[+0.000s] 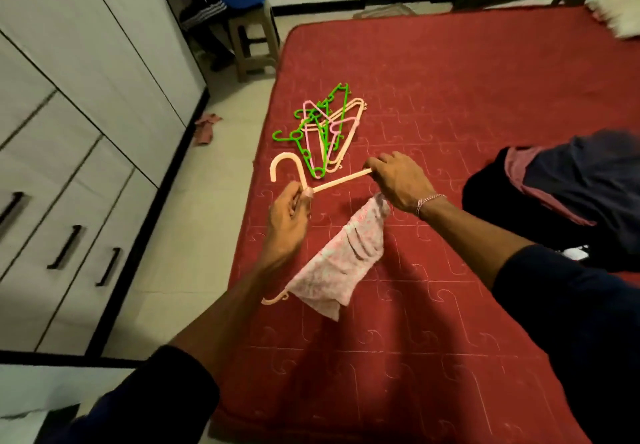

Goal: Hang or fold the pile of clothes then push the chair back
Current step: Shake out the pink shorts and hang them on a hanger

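Hanger (341, 181) | between both hands | pink garment (341, 256) draped below

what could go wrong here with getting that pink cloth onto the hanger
1. The pink cloth is bunched on one arm of the peach hanger and may slide off toward its free end near the bed's edge.
2. The left hand grips just below the hook and the right hand grips the other arm; pulling the thin plastic apart might bend it.
3. The loose hanger pile lies just beyond the hands, so the hook could snag it.
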Demonstrator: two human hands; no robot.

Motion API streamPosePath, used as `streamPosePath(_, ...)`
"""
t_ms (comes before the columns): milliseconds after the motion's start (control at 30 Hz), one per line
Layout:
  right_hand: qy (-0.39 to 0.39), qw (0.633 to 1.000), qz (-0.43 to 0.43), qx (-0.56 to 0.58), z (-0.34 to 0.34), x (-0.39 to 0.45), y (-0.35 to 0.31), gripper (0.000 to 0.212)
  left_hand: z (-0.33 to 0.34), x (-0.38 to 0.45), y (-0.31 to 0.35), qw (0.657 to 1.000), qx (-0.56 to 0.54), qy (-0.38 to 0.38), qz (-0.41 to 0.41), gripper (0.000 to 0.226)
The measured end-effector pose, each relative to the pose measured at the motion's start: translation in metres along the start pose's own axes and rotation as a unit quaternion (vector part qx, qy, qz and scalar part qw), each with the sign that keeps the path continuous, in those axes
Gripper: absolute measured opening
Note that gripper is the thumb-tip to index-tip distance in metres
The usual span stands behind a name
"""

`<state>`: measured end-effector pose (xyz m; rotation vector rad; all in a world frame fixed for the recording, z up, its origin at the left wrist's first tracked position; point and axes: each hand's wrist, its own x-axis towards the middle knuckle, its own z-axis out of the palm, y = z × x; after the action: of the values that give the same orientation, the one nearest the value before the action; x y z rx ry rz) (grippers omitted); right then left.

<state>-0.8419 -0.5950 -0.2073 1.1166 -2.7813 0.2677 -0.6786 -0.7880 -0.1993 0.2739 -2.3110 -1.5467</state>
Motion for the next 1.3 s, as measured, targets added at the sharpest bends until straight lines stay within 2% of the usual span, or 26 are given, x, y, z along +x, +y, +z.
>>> streamPosePath(67,0.025,1.000,-0.014,0.010,-0.030,0.008,-0.013,0.026,-0.026,0.013,0.022,0.999,0.039,0.014,0.028,0.031)
streamPosePath(167,0.040,0.998,-0.042,0.038,-0.076,0.020,-0.034,0.038,-0.073,0.032,0.059,0.993,0.094,0.045,0.051,0.028)
streamPosePath(333,0.038,0.993,-0.095,0.058,-0.155,0.045,-0.070,0.035,-0.148,0.046,0.127,0.984,0.129,0.099,0.071,0.031)
streamPosePath(567,-0.007,0.949,-0.212,0.231,-0.262,0.061,-0.130,0.020,-0.233,0.030,0.221,0.973,0.137,0.144,0.116,0.015)
streamPosePath(667,-0.004,0.920,-0.255,0.299,-0.297,0.057,-0.170,0.026,-0.272,0.007,0.259,0.967,0.146,0.169,0.124,0.017)
streamPosePath(767,-0.008,0.893,-0.304,0.332,-0.325,0.052,-0.210,0.020,-0.309,-0.021,0.289,0.957,0.156,0.203,0.137,0.020)
streamPosePath(867,0.000,0.877,-0.328,0.351,-0.348,0.046,-0.251,0.028,-0.343,-0.053,0.313,0.946,0.183,0.231,0.139,0.023)
streamPosePath(1100,-0.019,0.829,-0.395,0.395,-0.403,0.038,-0.351,0.038,-0.433,-0.139,0.355,0.919,0.206,0.313,0.124,0.024)
streamPosePath(1300,-0.016,0.790,-0.431,0.436,-0.437,0.024,-0.461,0.036,-0.519,-0.219,0.380,0.884,0.224,0.395,0.109,0.029)
